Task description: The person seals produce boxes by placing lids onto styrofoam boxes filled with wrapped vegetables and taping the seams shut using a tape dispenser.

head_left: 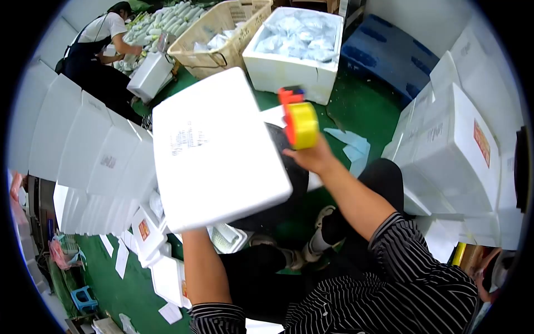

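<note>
My right hand [312, 155] is wrapped round a red tape dispenser [289, 103] that carries a roll of yellow tape [304, 125]. To its left, a white foam lid or box [214, 150] with faint printed marks is raised and tilted above my lap. My left forearm reaches up to its lower edge, and the foam hides my left hand. Partly covered by the foam is a dark round surface [297, 178]. A light blue sheet [356, 147] lies on the green floor past my right hand.
White foam boxes stand stacked at left [105, 161] and right [439, 150]. Ahead are a foam box of clear bags [295, 72], a beige crate [200, 64] and a blue pallet [384, 53]. Another person [94, 55] bends over green vegetables [167, 22] at upper left.
</note>
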### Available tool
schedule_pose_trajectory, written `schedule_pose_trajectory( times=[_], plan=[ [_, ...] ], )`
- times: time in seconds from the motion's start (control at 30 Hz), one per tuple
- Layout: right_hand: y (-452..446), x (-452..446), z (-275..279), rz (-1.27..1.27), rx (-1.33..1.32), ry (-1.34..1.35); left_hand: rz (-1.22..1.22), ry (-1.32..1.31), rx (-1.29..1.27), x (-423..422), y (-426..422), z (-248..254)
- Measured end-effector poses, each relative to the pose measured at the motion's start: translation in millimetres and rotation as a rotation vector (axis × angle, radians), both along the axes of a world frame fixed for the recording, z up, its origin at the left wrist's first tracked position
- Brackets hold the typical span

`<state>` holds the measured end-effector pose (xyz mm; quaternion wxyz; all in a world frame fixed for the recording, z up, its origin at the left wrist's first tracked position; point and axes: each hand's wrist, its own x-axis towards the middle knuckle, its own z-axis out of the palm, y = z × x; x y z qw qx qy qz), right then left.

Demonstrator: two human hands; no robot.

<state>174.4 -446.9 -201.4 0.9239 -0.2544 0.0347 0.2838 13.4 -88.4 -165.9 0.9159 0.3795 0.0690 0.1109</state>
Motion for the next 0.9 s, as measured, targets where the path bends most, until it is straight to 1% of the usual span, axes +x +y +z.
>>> schedule_pose_trajectory(
  times=[0.03,0.07,0.1,0.13,0.17,0.27,0.3,0.33,0.37,0.4,0.47,0.5,0.53,0.6,0.63,0.67,0.7,0.73,0.77,0.8,0.83,0.87,0.9],
  plan=[
    [37,28,-51,0.115,0.041,0.203,-0.015,0.027,0.018,6,-4,-4],
    [56,-6,53,-0.019,-0.321,0.085,-0.023,0.044,0.039,10,-7,-1],
    [61,10,28,0.005,-0.129,-0.012,-0.028,0.053,0.06,12,-9,2],
    [62,20,24,0.028,0.061,-0.111,-0.036,0.059,0.083,12,-10,6],
    [57,29,22,0.143,0.396,0.002,-0.035,0.045,0.101,11,-11,11],
    [54,48,2,0.044,0.351,-0.079,-0.044,0.025,0.148,7,-11,22],
    [54,56,4,0.01,0.343,-0.112,-0.051,0.024,0.191,9,-13,28],
    [50,58,5,-0.033,0.339,-0.14,-0.053,0.067,0.288,11,-16,38],
    [50,50,2,-0.104,0.302,-0.106,-0.071,0.091,0.404,17,-23,47],
    [41,38,5,-0.041,0.412,-0.094,-0.023,0.422,0.78,26,-45,73],
    [20,19,-3,-0.1,0.31,-0.15,-0.061,0.45,0.985,40,-48,103],
    [4,9,11,-0.2,0.129,-0.062,0.042,0.347,1.426,50,-52,122],
    [-16,0,18,-0.262,0.035,0.01,0.141,0.198,1.853,62,-63,142],
    [-55,-12,19,-0.333,-0.219,0.038,-0.173,-0.402,2.211,105,-107,185],
    [-69,-15,19,-0.346,-0.324,0.04,-0.349,-0.749,2.317,121,-128,191],
    [-81,-15,22,-0.271,-0.501,0.017,-0.571,-0.76,2.291,130,-143,183],
    [-83,-7,20,-0.236,-0.6,-0.157,-0.771,-0.774,2.267,142,-156,174],
    [-83,2,31,-0.155,-0.799,-0.273,-0.976,-0.775,2.24,153,-167,168],
    [-78,18,23,-0.11,-0.953,-0.478,-0.982,-0.796,2.262,157,-171,165],
    [-70,34,28,0.077,-1.036,-0.589,-0.981,-0.815,2.284,157,-166,165],
    [-54,41,19,0.076,-1.127,-0.769,-0.98,-0.825,2.304,156,-163,163],
    [-59,47,26,0.239,-1.038,-0.767,-0.96,-0.831,2.288,154,-161,161],
    [-69,40,31,0.343,-0.986,-0.77,-0.939,-0.83,2.271,151,-157,160]
  ],
)
